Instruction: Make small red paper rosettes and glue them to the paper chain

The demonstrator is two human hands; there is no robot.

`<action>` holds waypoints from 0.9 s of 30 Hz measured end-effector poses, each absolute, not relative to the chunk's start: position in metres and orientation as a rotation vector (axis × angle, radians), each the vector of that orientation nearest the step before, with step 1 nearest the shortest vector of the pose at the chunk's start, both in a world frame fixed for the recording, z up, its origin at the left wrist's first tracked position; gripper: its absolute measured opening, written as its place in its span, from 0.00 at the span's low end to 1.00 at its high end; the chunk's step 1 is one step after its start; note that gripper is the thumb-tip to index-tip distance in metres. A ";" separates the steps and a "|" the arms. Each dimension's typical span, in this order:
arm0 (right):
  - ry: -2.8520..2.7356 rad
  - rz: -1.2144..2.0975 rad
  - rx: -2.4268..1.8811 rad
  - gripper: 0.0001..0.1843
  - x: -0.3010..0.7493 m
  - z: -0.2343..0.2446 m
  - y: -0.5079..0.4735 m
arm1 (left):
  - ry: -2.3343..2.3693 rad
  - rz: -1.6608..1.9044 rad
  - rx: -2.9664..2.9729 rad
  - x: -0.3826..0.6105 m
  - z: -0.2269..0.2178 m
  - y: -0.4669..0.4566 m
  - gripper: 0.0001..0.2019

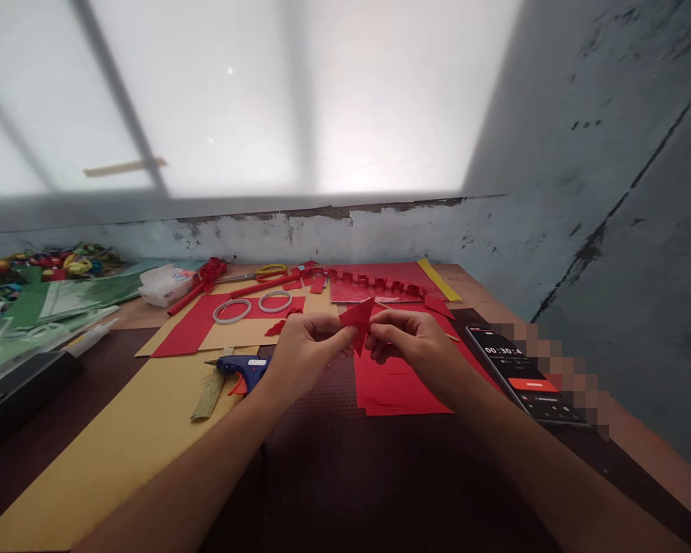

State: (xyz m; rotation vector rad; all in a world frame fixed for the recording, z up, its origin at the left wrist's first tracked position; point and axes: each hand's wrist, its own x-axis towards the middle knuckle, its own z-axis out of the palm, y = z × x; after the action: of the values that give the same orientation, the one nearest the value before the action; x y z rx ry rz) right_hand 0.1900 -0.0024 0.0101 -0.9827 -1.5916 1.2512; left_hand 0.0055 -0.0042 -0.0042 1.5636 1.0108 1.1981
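Left hand point(304, 346): left of the red paper point(358, 313), fingers curled, thumb pressing it.
Right hand point(419, 342): at the paper's right edge, fingertips pinched.
Forearms point(222, 453): bare, angled toward the paper.

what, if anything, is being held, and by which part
A red paper piece, pinched at its lower left side by the left hand. The right hand is at its lower right edge, grip unclear.

left hand point(304, 352): pinches folded red paper point(358, 316) | right hand point(419, 342): at its edge
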 end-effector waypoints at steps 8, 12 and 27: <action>-1.726 1.114 -1.046 0.11 0.189 0.009 -0.004 | 1.019 1.187 1.542 0.005 -0.004 -0.004 0.08; -1.721 1.051 -1.070 0.10 0.190 0.007 -0.003 | 1.002 1.182 1.574 0.006 -0.004 -0.006 0.07; -1.826 0.775 -1.119 0.08 0.187 0.006 -0.005 | 1.146 1.260 1.758 0.008 -0.008 -0.009 0.12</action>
State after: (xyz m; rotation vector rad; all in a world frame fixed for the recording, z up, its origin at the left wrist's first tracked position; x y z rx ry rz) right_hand 0.1865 -0.0053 0.0061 -1.1195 -1.8257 0.7750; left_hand 0.0083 -0.0086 -0.0081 1.7583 1.1465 1.2603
